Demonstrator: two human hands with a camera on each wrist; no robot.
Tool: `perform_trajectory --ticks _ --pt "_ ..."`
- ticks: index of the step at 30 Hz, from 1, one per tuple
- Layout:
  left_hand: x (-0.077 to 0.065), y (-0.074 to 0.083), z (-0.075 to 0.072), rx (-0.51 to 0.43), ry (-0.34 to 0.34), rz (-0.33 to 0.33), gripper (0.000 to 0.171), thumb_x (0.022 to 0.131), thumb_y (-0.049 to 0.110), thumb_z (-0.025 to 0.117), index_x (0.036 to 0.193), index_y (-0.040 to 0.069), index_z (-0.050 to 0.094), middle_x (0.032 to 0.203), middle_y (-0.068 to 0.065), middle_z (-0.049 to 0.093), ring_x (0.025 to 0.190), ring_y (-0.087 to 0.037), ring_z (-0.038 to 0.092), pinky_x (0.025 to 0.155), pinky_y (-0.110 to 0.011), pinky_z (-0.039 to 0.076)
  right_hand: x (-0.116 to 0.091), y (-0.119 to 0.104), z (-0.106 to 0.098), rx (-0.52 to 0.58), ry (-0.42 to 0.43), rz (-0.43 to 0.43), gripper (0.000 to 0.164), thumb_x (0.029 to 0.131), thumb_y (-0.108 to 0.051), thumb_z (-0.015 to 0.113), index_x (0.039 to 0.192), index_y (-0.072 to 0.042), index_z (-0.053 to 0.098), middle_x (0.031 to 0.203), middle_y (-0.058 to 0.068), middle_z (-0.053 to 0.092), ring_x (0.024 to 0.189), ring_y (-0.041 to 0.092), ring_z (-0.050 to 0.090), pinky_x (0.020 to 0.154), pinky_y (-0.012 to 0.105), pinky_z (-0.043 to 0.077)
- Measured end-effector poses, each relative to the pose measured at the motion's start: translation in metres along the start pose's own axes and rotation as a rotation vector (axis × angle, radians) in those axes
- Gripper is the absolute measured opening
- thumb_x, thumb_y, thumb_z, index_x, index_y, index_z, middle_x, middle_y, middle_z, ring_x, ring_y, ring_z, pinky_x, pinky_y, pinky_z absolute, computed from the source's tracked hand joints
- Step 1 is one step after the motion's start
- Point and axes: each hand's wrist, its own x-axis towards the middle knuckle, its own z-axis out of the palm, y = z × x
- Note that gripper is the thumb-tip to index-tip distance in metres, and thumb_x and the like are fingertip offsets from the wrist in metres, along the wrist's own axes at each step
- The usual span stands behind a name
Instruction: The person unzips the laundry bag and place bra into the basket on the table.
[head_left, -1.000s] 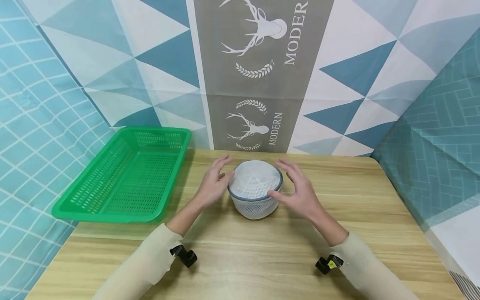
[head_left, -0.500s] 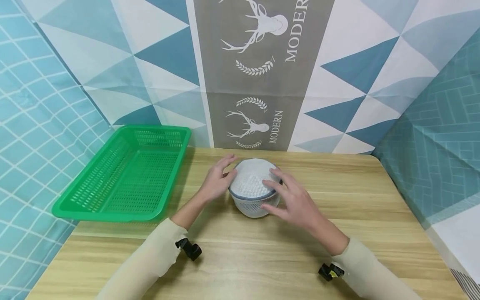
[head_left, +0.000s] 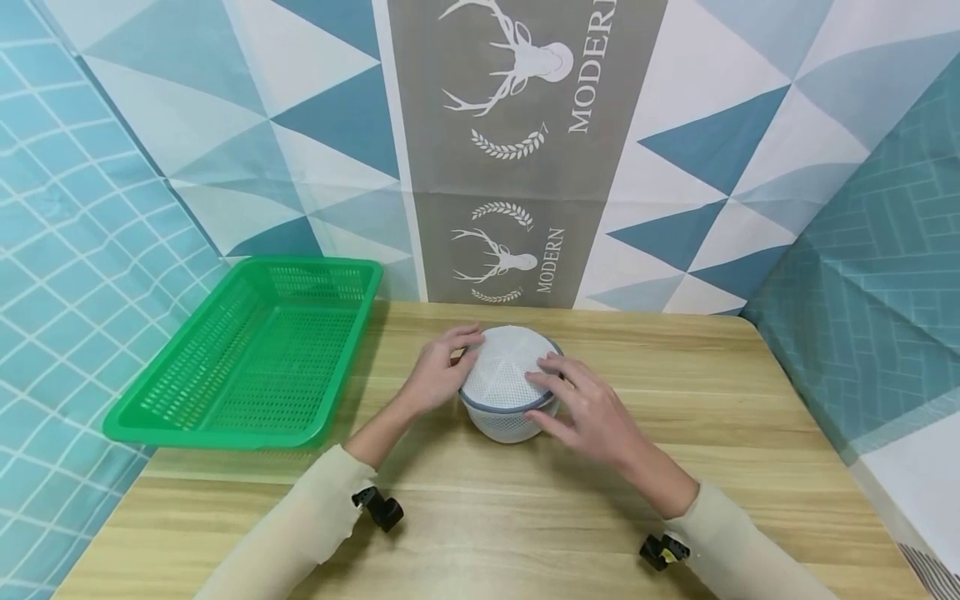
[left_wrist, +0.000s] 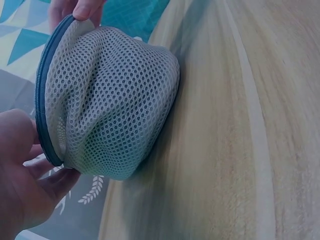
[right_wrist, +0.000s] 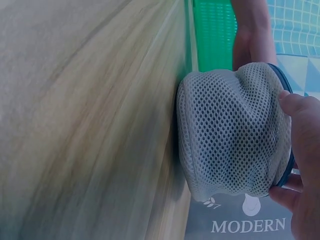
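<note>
A round white mesh laundry bag [head_left: 507, 371] with a blue-grey zipper band around its upper edge stands on the wooden table. At the band's left side, my left hand [head_left: 441, 372] holds the edge between thumb and fingers. My right hand [head_left: 588, 410] grips the right side, its fingertips on the mesh top and its thumb lower, against the side wall. The left wrist view shows the bag [left_wrist: 115, 100] with creased walls and the left fingers [left_wrist: 60, 182] at its edge. In the right wrist view the right thumb [right_wrist: 292, 102] presses the mesh near the band.
A green perforated plastic basket [head_left: 322, 417] sits at the table's left side. Behind the wooden table [head_left: 480, 525] hangs a patterned cloth [head_left: 495, 175] with deer heads and triangles. Each sleeve carries a small black camera.
My right hand has moved in from beside the bag onto its top and side. The left hand has shifted slightly right onto the edge. The bag stays in about the same place.
</note>
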Motion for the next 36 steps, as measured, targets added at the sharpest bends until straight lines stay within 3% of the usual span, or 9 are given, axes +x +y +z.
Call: perform_trajectory --ticks 6,10,15,24,36 --pt "-0.002 0.0 0.002 0.037 0.009 0.021 0.038 0.113 0.007 0.059 0.146 -0.007 0.069 0.167 -0.025 0.059 0.158 -0.046 0.055 0.124 -0.055 0.054 -0.001 0.006 0.0 -0.003 0.01 -0.039 0.044 0.096 -0.035 0.089 0.13 -0.008 0.079 0.137 0.021 0.077 0.131 0.043 0.076 0.11 0.058 0.065" --pt "-0.005 0.001 0.002 0.031 0.007 -0.002 0.038 0.111 0.004 0.058 0.146 -0.006 0.069 0.166 -0.024 0.059 0.159 -0.045 0.055 0.123 -0.054 0.054 -0.003 0.01 0.0 -0.002 0.012 -0.054 0.045 0.09 -0.025 0.09 0.129 -0.007 0.078 0.135 0.021 0.077 0.129 0.042 0.076 0.108 0.058 0.065" --pt "-0.011 0.003 0.003 0.025 0.014 -0.014 0.04 0.107 -0.003 0.058 0.145 -0.008 0.07 0.166 -0.025 0.058 0.157 -0.045 0.056 0.121 -0.052 0.057 -0.005 0.015 -0.002 -0.009 -0.002 -0.019 0.047 0.082 -0.011 0.087 0.128 -0.004 0.077 0.137 0.022 0.076 0.133 0.044 0.075 0.107 0.058 0.065" --pt "-0.02 0.008 0.005 0.021 0.052 -0.012 0.037 0.104 -0.003 0.061 0.138 -0.01 0.073 0.162 -0.023 0.061 0.151 -0.042 0.061 0.114 -0.048 0.064 -0.005 0.024 -0.003 -0.027 -0.01 0.031 0.044 0.083 -0.004 0.081 0.127 -0.002 0.076 0.139 0.022 0.076 0.137 0.044 0.073 0.112 0.058 0.063" --pt "-0.006 0.005 -0.004 0.057 0.044 0.014 0.045 0.105 0.006 0.065 0.149 -0.002 0.069 0.172 -0.027 0.053 0.162 -0.047 0.051 0.128 -0.055 0.05 -0.005 0.015 -0.003 0.022 0.012 -0.013 0.053 0.079 -0.002 0.075 0.132 -0.005 0.075 0.149 0.021 0.073 0.149 0.048 0.064 0.119 0.06 0.058"
